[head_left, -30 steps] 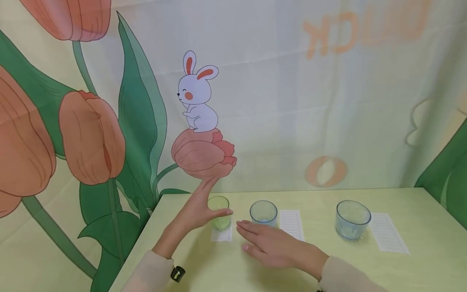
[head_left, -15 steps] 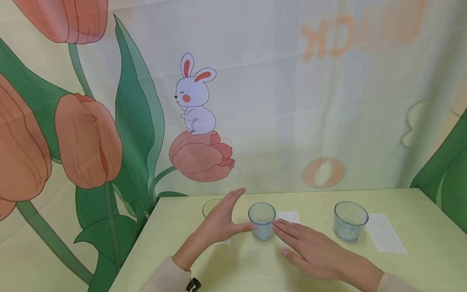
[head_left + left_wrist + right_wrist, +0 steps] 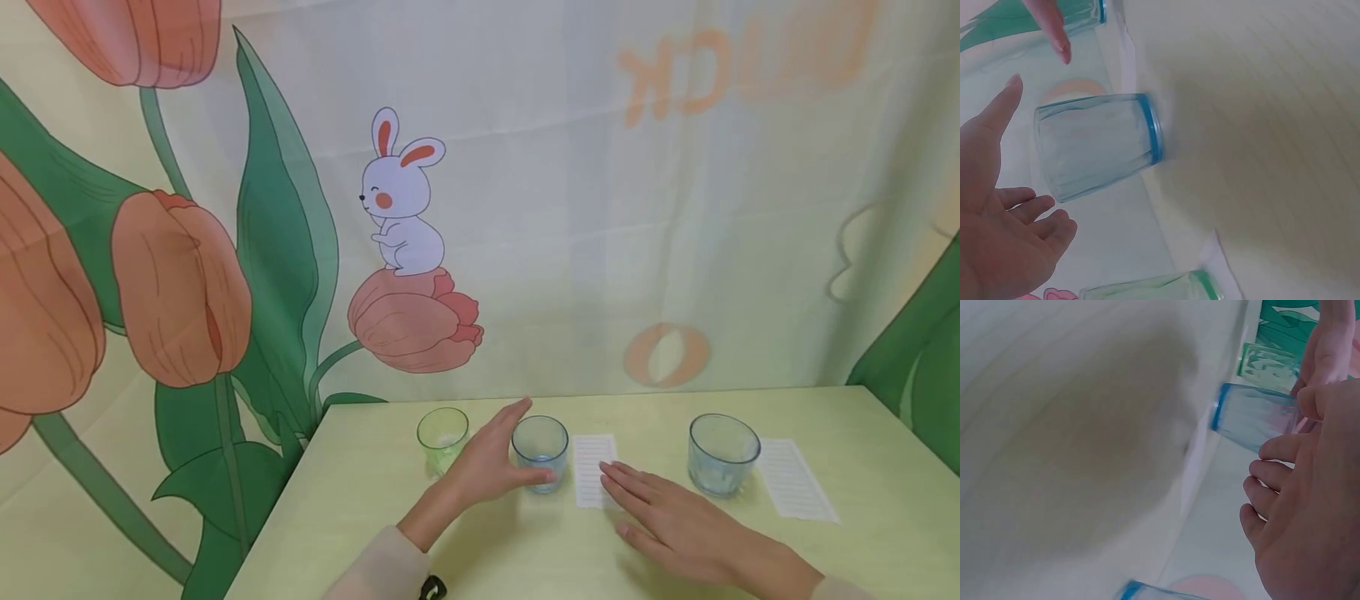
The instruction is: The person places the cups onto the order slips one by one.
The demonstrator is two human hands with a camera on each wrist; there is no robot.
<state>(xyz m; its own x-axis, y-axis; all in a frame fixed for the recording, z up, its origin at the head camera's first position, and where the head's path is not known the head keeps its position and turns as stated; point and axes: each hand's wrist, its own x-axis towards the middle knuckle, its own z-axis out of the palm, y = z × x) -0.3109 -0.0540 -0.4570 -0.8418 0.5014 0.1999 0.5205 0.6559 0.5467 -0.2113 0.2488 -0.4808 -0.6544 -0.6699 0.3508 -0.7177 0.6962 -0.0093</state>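
Observation:
A clear blue-tinted glass [image 3: 542, 437] stands upright in the middle of the table. My left hand [image 3: 487, 462] is at its left side, thumb reaching across its front and fingers spread. In the left wrist view that glass [image 3: 1094, 144] sits beyond the hand [image 3: 1007, 231], with a gap between them. My right hand [image 3: 675, 525] hovers palm down with extended fingers, its fingertips over the near part of a lined white paper slip [image 3: 592, 462]. Left of the left hand stands a green glass [image 3: 441, 433], its lower part partly covered.
Another blue-tinted glass [image 3: 723, 458], wider, stands to the right with a second lined slip [image 3: 798, 483] beside it. A pale yellow-green table [image 3: 540, 558] runs back to a printed curtain [image 3: 555, 208] with tulips and a rabbit.
Both hands have moved right: the left from the green glass to the middle blue glass, the right from before that glass to the paper slip. The glasses have stayed in place.

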